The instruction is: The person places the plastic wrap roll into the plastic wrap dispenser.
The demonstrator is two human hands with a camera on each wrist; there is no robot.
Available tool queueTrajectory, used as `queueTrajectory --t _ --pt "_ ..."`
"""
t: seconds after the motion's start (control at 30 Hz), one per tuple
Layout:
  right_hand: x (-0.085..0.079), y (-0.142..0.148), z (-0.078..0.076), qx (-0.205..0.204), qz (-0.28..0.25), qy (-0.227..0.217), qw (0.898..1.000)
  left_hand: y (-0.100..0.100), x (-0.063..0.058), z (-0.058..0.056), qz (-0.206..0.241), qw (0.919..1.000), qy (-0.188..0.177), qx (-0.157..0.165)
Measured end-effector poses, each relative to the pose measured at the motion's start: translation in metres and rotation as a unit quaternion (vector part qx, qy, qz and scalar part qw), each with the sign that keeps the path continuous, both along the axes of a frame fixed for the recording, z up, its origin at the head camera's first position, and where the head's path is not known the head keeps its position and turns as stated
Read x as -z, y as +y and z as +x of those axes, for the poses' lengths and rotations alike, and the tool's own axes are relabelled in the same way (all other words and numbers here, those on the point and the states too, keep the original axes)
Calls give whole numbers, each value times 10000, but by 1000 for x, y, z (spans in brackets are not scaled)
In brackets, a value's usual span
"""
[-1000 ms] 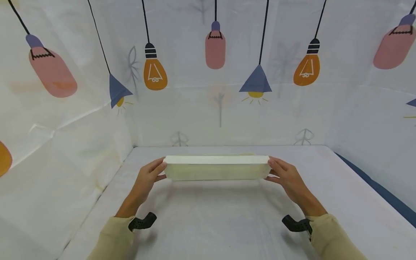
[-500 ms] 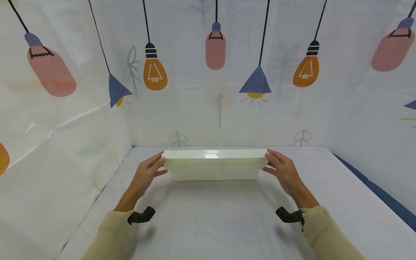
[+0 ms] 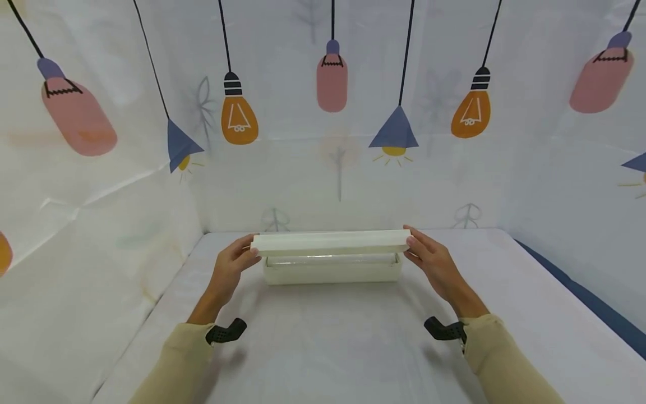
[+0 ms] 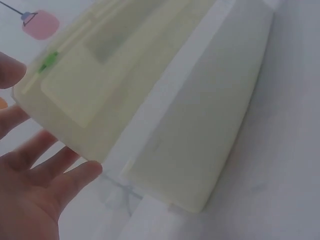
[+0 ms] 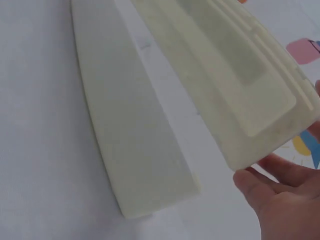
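Note:
A long cream-white lid (image 3: 330, 243) is raised at the back of the table, above a matching long box (image 3: 333, 274). Between lid and box, a shiny clear roll (image 3: 330, 260), looking like cling film, shows inside the box. At the lid's left end, my left hand (image 3: 229, 272) pinches it between thumb and fingers. My right hand (image 3: 435, 266) grips the opposite end likewise. The left wrist view shows the lid's ribbed underside, with a small green piece (image 4: 48, 62) near its edge. The box stands on the table, apart from both hands.
A white cloth covers the table (image 3: 333, 348). Behind it hangs a white sheet (image 3: 287, 179) printed with lamps, and a similar sheet runs along the left side. A dark blue strip (image 3: 580, 292) borders the table's right edge.
The lid has come up off the box and tilted, uncovering the clear roll that was hidden before. Both hands moved with it, the right one slightly leftward.

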State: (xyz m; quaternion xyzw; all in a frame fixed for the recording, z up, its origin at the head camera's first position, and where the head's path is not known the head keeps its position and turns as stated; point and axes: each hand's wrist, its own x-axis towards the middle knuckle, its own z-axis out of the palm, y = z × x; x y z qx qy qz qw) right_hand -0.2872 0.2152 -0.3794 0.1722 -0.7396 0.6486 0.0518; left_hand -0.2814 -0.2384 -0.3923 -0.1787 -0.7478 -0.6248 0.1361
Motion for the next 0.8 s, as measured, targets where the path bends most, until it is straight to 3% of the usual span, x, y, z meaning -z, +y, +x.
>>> queueTrajectory --t 0.23,0.5,0.8 --pt "4 -7 -3 38 29 459 9989 -2 4 3 -242 9992 100 -310" --pt "5 -12 -7 92 -162 511 9985 -2 4 5 -718 9959 -12 -553" --pt "9 -10 -9 50 -484 531 9974 1 10 2 -629 9975 154 -296"
